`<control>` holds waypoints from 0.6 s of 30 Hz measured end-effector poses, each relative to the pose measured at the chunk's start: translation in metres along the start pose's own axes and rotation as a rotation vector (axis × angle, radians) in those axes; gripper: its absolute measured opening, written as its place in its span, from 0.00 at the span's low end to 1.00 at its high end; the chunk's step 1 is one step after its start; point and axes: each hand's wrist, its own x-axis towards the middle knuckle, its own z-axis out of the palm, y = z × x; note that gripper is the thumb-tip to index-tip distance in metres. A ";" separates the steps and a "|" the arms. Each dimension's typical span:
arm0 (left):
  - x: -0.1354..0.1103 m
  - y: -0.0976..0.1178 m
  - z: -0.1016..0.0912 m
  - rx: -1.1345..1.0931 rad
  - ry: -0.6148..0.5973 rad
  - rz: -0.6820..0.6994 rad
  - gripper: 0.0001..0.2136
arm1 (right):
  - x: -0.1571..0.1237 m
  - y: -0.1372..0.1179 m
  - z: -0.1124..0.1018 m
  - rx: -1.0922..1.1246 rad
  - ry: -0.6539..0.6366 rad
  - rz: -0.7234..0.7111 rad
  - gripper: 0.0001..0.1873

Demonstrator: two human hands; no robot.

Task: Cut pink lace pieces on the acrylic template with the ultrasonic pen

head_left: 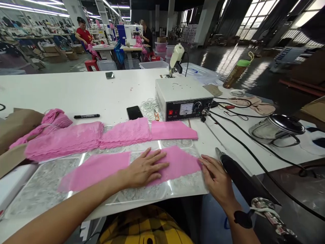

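Panel 1, pink, lay front-left of the control box. Left hand, fingers spread, rested on panel 2 in front of the box; right hand touched its tip, pinch unclear. Step judged: positioning; next move likely called for panel 2 held flat.

Checked garment: I wore yellow crossed by black bands.
Button: mine was dark, at the front.
Left hand, right hand: both were bare, as were my forearms.
Dark disc: it showed against my right forearm, unclear whether worn.
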 end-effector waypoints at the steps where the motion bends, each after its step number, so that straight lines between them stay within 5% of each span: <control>1: 0.000 0.000 0.000 0.009 -0.014 -0.007 0.23 | -0.001 0.002 0.000 0.010 -0.001 0.010 0.12; 10: -0.001 -0.003 -0.004 0.102 -0.040 -0.038 0.24 | -0.006 0.011 -0.004 0.007 -0.110 -0.024 0.20; 18: 0.003 -0.001 -0.012 0.145 -0.126 -0.046 0.25 | -0.014 0.016 0.009 0.057 -0.018 0.013 0.21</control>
